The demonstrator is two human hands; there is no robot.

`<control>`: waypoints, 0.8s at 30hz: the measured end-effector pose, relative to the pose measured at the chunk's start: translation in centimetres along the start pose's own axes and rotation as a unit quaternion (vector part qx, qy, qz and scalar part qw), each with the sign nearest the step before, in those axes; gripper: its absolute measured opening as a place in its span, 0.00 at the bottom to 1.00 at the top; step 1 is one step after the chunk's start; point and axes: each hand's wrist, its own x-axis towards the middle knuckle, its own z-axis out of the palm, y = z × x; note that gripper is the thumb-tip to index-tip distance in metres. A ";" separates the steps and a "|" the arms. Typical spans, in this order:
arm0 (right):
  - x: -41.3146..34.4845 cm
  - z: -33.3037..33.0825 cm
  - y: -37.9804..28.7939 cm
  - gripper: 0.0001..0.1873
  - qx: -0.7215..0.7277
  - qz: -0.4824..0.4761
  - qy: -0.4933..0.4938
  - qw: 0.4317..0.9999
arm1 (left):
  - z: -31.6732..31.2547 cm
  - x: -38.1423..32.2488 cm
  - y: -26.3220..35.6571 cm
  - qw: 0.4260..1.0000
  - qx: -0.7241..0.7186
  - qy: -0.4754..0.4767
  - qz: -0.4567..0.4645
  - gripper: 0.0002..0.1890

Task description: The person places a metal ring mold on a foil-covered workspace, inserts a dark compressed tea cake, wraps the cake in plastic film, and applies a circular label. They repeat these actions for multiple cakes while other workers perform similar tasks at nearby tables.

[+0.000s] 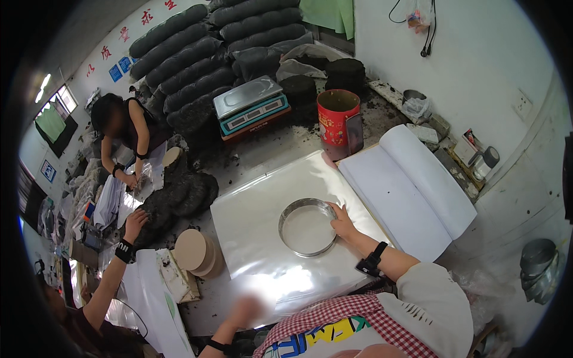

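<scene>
My right hand [344,222] grips the near right rim of a round metal ring [286,237]. The ring lies flat on a glossy sheet of clear or silvery film [250,215]; a pale round area shows inside it. My left hand [246,311] is over the film's near left edge, blurred, so its fingers and anything in them cannot be made out. Left of the film stands a stack of round tan discs [191,249]. Right of it lies a pad of large white paper sheets [380,192], its top sheets curled back [429,179].
A red can [339,112] and a digital scale [253,105] stand behind the film. Dark matted round cakes [192,197] lie to the left, where a co-worker's hand [135,223] touches them. Another person [130,129] works beyond. Long black bags [259,22] are piled against the wall.
</scene>
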 end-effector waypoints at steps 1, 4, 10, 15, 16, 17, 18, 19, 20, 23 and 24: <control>0.1 -0.2 -0.4 0.37 0.028 0.006 0.001 1.000 | -0.2 0.1 0.1 1.000 -0.005 -0.018 0.004 0.10; -0.6 -2.6 -4.5 0.39 0.309 0.178 0.038 0.934 | -1.4 0.4 2.3 0.994 -0.091 -0.011 -0.067 0.12; -9.3 5.5 -17.2 0.41 0.144 -0.209 -0.221 0.942 | -5.8 8.3 -4.1 0.976 -0.124 -0.149 -0.103 0.07; -9.6 8.7 -8.3 0.37 0.076 0.013 -0.150 0.986 | -17.5 13.4 9.7 0.960 -0.224 0.129 -0.105 0.10; -8.4 7.9 -7.6 0.35 0.101 0.063 -0.035 0.992 | -16.9 11.9 10.6 0.958 -0.223 0.141 -0.112 0.11; -6.4 6.8 -6.2 0.35 0.068 0.044 -0.012 0.997 | -15.8 10.2 10.3 0.956 -0.222 0.137 -0.136 0.11; -5.3 5.8 -4.8 0.36 0.037 0.028 0.009 0.999 | -13.9 8.8 9.9 0.955 -0.204 0.144 -0.158 0.11; -6.5 5.1 -4.1 0.36 -0.083 -0.029 -0.027 0.996 | -11.8 7.5 9.2 0.955 -0.183 0.147 -0.182 0.12; -8.6 5.1 -3.2 0.36 -0.193 -0.090 -0.063 0.975 | -9.5 6.1 8.5 0.965 -0.135 0.116 -0.194 0.12; -16.5 2.7 1.0 0.34 -0.410 -0.257 -0.308 0.819 | -3.7 4.3 6.8 0.989 -0.009 0.025 -0.146 0.10; -17.3 1.1 -1.0 0.33 -0.338 -0.244 -0.462 0.783 | -1.3 3.5 5.9 0.992 0.000 0.034 -0.118 0.10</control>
